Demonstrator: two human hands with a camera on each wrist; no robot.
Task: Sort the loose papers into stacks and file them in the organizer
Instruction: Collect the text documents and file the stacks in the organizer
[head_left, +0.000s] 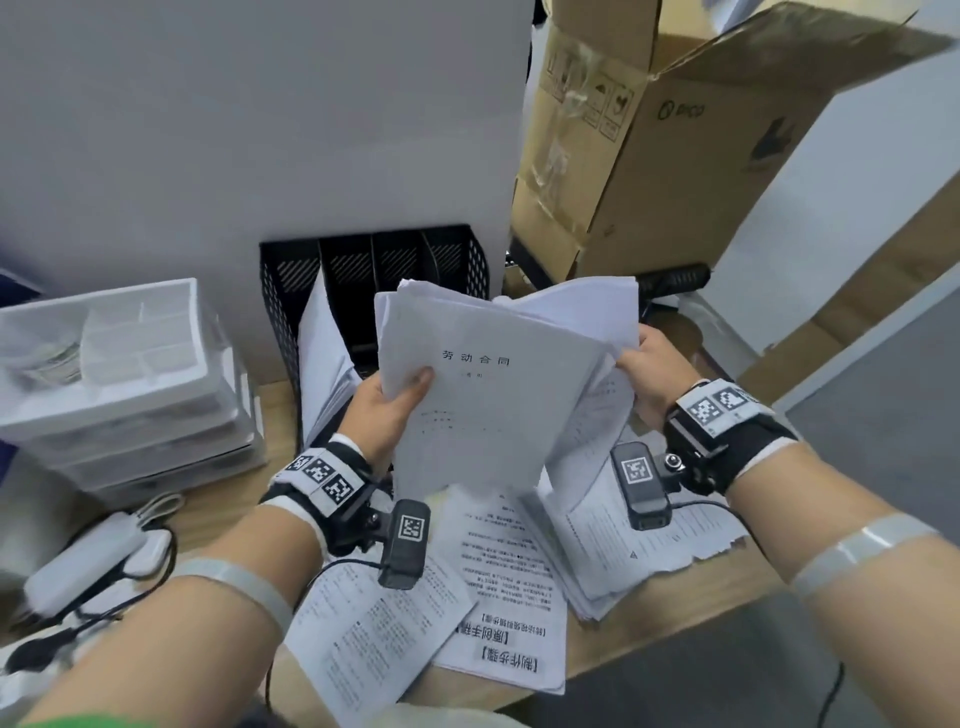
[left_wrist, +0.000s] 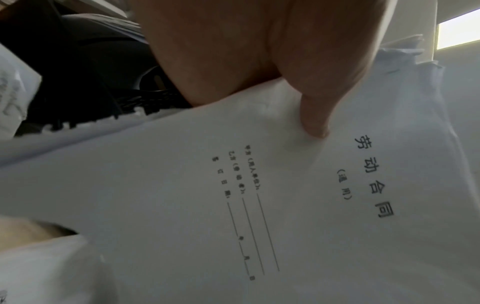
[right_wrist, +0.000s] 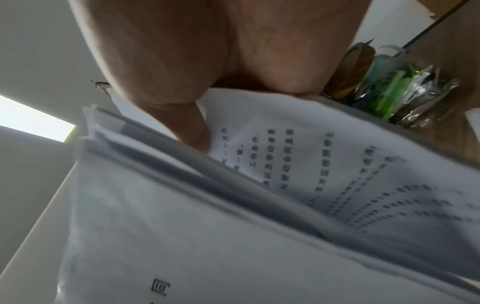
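I hold a thick bundle of white papers (head_left: 493, 395) up in the air in front of the black mesh organizer (head_left: 291, 280). My left hand (head_left: 395, 400) grips its left edge, thumb pressed on the title page (left_wrist: 285, 195). My right hand (head_left: 641, 364) grips the right side, thumb tucked between fanned pages (right_wrist: 298, 164). The organizer stands against the wall; its leftmost slot holds some sheets (head_left: 322, 353), the other slots look dark. More loose printed papers (head_left: 498, 587) lie spread on the wooden desk (head_left: 244, 499) below my hands.
Stacked white plastic trays (head_left: 124, 374) stand to the left of the organizer. A white power strip with cables (head_left: 88, 561) lies at the desk's left front. An open cardboard box (head_left: 660, 135) rises behind on the right. Packets and a jar (right_wrist: 394, 86) sit beyond the right hand.
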